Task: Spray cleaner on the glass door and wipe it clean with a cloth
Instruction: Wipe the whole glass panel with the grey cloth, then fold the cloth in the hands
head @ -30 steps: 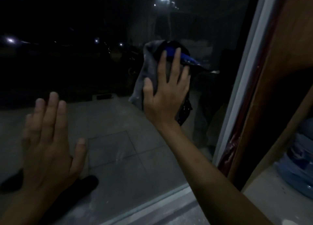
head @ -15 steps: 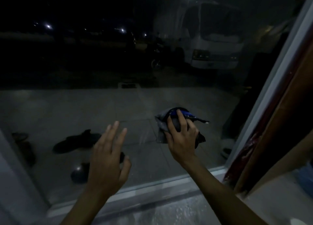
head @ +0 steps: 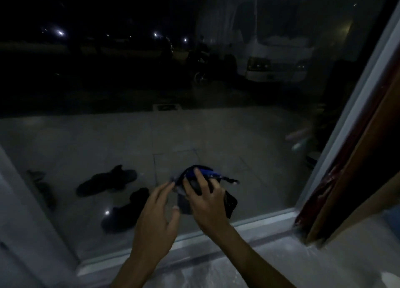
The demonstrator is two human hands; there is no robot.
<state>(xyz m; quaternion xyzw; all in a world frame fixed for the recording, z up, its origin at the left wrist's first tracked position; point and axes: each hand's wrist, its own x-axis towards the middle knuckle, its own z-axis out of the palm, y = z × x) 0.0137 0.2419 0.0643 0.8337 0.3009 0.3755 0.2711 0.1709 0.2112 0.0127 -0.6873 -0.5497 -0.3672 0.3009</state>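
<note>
The glass door point(head: 194, 125) fills most of the view, dark outside. A dark cloth with a blue patch point(head: 229, 201) is low on the pane, just above the bottom frame. My right hand point(head: 205, 199) lies on the cloth with fingers spread and curled over it. My left hand point(head: 158, 214) is right beside it on the left, fingers apart, its fingertips touching the cloth's left edge. No spray bottle is in sight.
The white door frame point(head: 355, 105) and a reddish-brown wooden jamb point(head: 368, 175) rise on the right. A pale sill point(head: 249, 222) runs below the glass. Outside lie dark shoes point(head: 106, 181) on paving, with a white truck point(head: 277, 56) beyond.
My right hand slid the cloth down the glass from high up to near the bottom frame. My left hand came off the pane and moved right, up to the cloth.
</note>
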